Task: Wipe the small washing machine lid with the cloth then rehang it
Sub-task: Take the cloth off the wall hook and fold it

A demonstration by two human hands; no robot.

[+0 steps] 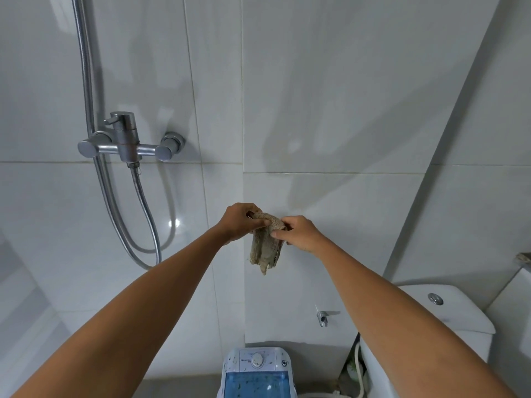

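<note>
A beige, worn cloth [265,248] hangs against the white tiled wall at arm's length. My left hand [240,222] pinches its top left corner and my right hand [301,234] pinches its top right, both up at the wall. Whatever hook or peg holds it is hidden behind the fingers and fabric. Far below, at the bottom edge, stands the small washing machine [258,372], white with a blue see-through lid [257,384] and a round dial; the lid is speckled with bits of dirt.
A chrome shower mixer [126,142] with a metal hose [143,214] sits on the wall to the left. A white toilet cistern [451,314] stands at right. A small wall tap [322,318] pokes out between the cistern and the machine.
</note>
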